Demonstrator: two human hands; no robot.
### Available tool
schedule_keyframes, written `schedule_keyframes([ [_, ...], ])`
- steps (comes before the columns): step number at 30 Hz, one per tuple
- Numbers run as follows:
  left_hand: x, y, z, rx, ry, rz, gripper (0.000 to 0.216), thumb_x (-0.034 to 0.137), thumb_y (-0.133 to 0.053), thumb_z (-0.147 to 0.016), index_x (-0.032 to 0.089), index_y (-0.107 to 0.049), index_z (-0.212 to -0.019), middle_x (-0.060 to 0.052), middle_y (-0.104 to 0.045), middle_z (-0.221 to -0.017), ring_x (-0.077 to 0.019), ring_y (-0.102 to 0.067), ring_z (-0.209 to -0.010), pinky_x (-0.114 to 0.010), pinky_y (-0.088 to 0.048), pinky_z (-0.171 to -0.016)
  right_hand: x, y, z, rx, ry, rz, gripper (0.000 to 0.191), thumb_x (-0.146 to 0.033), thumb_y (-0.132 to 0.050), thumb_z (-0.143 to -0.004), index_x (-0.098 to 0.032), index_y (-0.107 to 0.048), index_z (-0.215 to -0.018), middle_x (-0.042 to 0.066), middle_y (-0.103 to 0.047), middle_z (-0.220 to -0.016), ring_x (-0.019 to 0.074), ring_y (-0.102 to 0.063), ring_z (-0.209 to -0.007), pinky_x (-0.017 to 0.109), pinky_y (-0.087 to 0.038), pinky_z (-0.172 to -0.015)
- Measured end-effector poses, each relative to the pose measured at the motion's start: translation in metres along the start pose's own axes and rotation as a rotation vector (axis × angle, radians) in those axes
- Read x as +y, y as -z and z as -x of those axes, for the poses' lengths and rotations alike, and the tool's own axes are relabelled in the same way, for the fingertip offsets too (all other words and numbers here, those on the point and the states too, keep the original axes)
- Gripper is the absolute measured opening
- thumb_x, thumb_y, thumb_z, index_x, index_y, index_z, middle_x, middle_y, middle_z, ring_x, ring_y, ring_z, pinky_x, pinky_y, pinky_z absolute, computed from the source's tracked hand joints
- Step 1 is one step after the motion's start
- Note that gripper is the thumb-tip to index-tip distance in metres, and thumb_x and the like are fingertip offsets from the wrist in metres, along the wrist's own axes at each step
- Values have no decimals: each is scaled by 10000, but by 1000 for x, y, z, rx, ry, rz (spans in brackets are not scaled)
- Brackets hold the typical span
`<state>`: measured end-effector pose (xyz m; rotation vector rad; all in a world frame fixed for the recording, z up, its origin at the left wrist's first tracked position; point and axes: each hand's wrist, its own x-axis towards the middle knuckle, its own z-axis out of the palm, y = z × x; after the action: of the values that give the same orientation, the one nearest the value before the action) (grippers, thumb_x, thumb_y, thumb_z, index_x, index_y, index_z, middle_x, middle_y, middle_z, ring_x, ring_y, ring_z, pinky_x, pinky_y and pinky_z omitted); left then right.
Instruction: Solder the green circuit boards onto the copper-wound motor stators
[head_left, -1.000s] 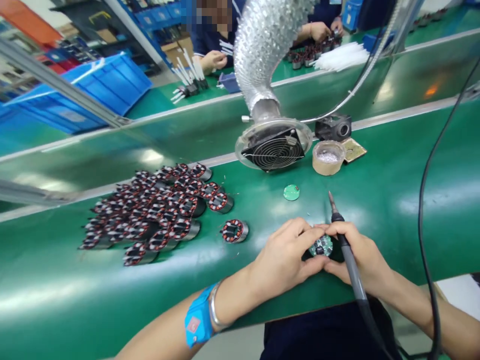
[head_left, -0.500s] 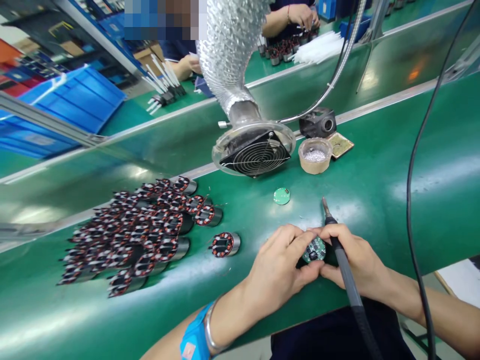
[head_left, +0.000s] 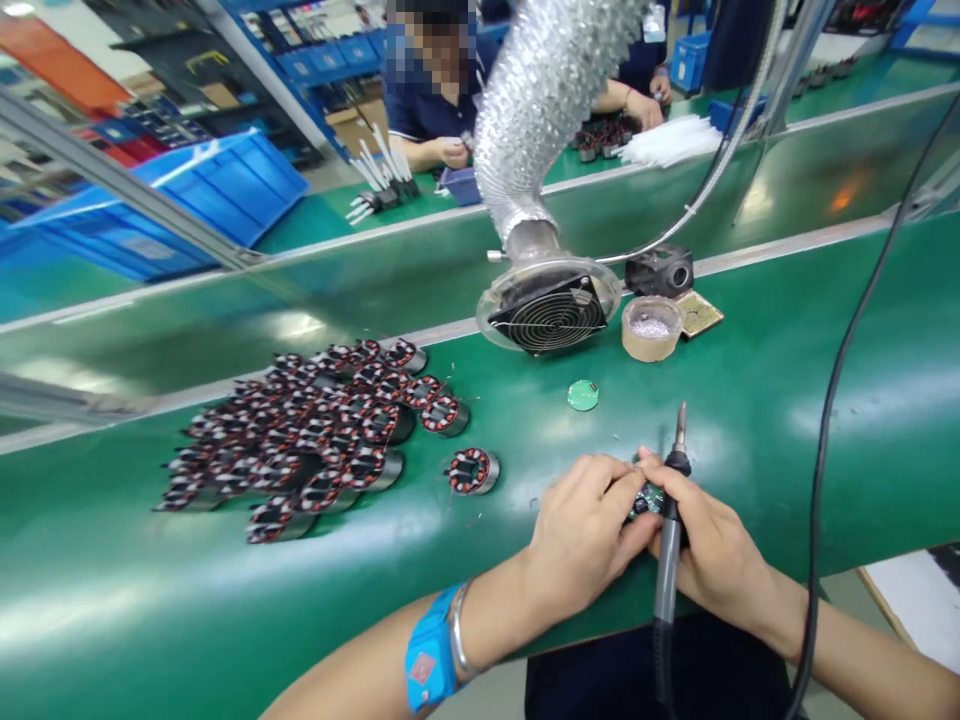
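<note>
Between my hands is a small round green circuit board (head_left: 646, 497) with dark parts on its face, much of it covered by fingers. My left hand (head_left: 589, 525) grips its left side with thumb and fingers. My right hand (head_left: 712, 545) holds a soldering iron (head_left: 667, 570), tip pointing up and away from me, and its fingers also touch the board's right side. Whether a motor part sits under the board is hidden. Farther off, a second round green board (head_left: 583, 395) lies flat on the green bench. One wound motor stator (head_left: 471, 471) stands to the left of my left hand.
Several wound stators (head_left: 315, 430) are massed at the left. A fume extractor fan (head_left: 551, 310) hangs over the bench's back edge. A solder pot (head_left: 651, 328), a sponge tray (head_left: 699, 314) and a black holder (head_left: 660, 270) stand behind. A black cable (head_left: 825, 420) crosses the right side. Co-workers sit opposite.
The soldering iron has swung more upright in my right hand. My fingers now cover more of the board, which appears tilted. The whole view has shifted, with the bench things appearing farther right.
</note>
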<state>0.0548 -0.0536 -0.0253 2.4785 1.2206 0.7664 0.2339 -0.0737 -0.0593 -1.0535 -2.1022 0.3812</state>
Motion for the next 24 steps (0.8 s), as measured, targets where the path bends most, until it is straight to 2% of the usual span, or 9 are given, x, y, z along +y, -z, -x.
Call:
schedule_keyframes([
  [4,-7,3,1,28,78,199,429,397,-668,-846,177,-584,-1204,-96,-666,-1039,-244,-606,-955,-406,-533,-838,0,3,-4,18,-32,1,519,-222,-564,-889,-148,-380,-1369,183,-623,-1274,257,-638,-1143,366,-575,-929],
  [6,-15,9,1,-29,229,391,534,452,-717,-792,182,-554,-1223,-97,-652,-1076,-234,-616,-968,-396,-539,-839,-1,5,-6,19,-79,1,480,-245,-589,-881,-165,-412,-1320,165,-655,-1227,246,-677,-1074,349,-594,-888],
  [8,-22,13,2,-178,480,666,488,530,-646,-819,157,-557,-1121,-79,-649,-966,-180,-638,-782,-328,-561,-663,-2,6,-7,18,-104,-2,442,-251,-606,-873,-178,-432,-1274,156,-666,-1213,239,-694,-1038,338,-602,-865],
  [10,-27,13,1,-343,713,981,462,599,-525,-859,148,-519,-965,-34,-619,-808,-111,-582,-548,-246,-500,-463,-2,6,-7,9,-103,-8,412,-248,-614,-869,-182,-441,-1237,156,-666,-1216,236,-693,-1040,327,-603,-856],
  [11,-28,11,1,-393,779,1120,472,622,-508,-852,155,-487,-920,-14,-603,-759,-93,-555,-486,-223,-474,-414,-1,6,-7,5,-99,-7,402,-247,-615,-868,-183,-443,-1226,158,-666,-1217,235,-692,-1044,322,-602,-853],
  [13,-29,7,-1,-384,812,1284,488,618,-586,-799,162,-462,-920,7,-590,-730,-84,-562,-474,-204,-476,-404,0,5,-6,2,-104,0,387,-245,-614,-870,-184,-446,-1213,160,-665,-1217,233,-692,-1042,316,-603,-846],
  [17,-29,3,-6,-262,793,1260,431,490,-700,-748,135,-530,-924,9,-578,-693,-84,-570,-533,-166,-473,-416,1,5,-5,-3,-105,4,369,-254,-618,-870,-188,-451,-1192,164,-665,-1214,234,-697,-1031,321,-603,-842],
  [22,-30,5,-11,-316,836,1200,241,355,-637,-795,133,-545,-816,5,-559,-655,-84,-518,-524,-153,-418,-393,2,5,-5,-9,-104,0,367,-250,-615,-870,-199,-447,-1193,159,-669,-1209,242,-698,-1027,339,-610,-833],
  [24,-25,6,-9,-300,754,1037,134,277,-559,-832,149,-538,-798,9,-546,-652,-93,-511,-537,-170,-419,-426,2,5,-6,-12,-105,-14,370,-239,-608,-872,-205,-439,-1200,156,-667,-1211,242,-698,-1028,337,-612,-827],
])
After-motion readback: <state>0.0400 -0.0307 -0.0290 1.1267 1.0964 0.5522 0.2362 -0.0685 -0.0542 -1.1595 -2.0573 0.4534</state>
